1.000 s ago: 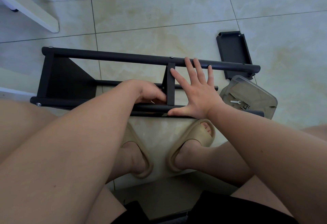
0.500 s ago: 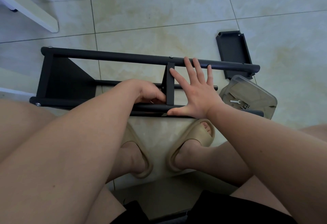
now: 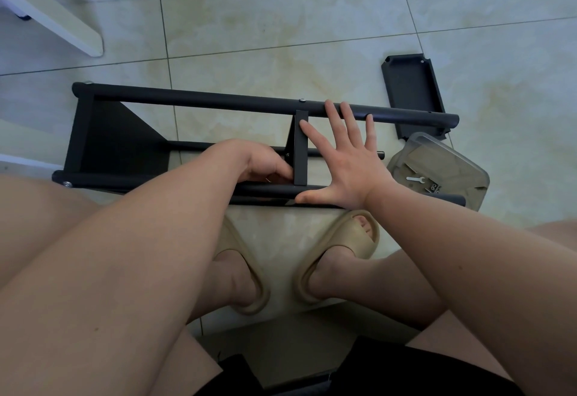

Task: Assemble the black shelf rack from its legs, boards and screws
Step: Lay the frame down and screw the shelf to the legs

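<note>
The black metal shelf rack lies on its side on the pale tiled floor, just beyond my feet in beige foam slippers. One flat black board is fixed at the rack's left end, and a narrower middle board stands between the far and near tube legs.

My right hand is spread flat with straight fingers, just right of the middle board. Its fingertips touch the far leg and its thumb lies on the near leg.

My left hand is curled up tight against the near end of that board, thumb at its edge. A small glint shows beneath the fingers, possibly a screw, but I cannot tell whether I am gripping anything. My forearm hides part of the near leg.

To the right, touching the rack's end, sits a clear plastic box holding a small silver wrench and dark hardware. Behind it lies a loose black board. A white furniture leg crosses the top left corner.
</note>
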The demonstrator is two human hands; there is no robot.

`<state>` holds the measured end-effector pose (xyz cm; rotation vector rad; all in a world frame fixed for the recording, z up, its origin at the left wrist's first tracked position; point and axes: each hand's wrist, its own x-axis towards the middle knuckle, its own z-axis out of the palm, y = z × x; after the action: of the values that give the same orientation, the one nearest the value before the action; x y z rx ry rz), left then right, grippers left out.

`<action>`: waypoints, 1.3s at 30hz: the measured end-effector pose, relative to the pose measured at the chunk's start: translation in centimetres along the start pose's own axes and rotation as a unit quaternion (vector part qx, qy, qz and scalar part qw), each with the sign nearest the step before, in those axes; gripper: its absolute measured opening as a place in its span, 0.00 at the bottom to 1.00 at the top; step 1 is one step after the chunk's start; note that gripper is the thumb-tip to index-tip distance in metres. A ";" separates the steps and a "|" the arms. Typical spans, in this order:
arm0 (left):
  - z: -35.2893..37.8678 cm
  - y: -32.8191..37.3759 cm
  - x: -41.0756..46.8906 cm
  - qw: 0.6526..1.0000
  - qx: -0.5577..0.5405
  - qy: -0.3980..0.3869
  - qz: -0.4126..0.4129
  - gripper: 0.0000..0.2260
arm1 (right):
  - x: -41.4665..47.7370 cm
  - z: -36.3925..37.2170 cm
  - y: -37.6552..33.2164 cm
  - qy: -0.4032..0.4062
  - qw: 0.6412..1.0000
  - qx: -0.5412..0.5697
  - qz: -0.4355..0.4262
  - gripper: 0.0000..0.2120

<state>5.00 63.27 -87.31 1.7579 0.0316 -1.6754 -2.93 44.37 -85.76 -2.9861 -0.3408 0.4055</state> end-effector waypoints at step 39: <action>-0.8 -0.6 0.7 0.998 -0.041 -0.048 -0.016 0.08 | -0.1 -0.3 -0.1 -0.008 1.000 0.003 0.002 0.58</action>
<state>5.51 63.78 -88.22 1.6226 0.0843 -1.7556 -3.00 44.43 -85.41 -2.9788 -0.3355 0.4302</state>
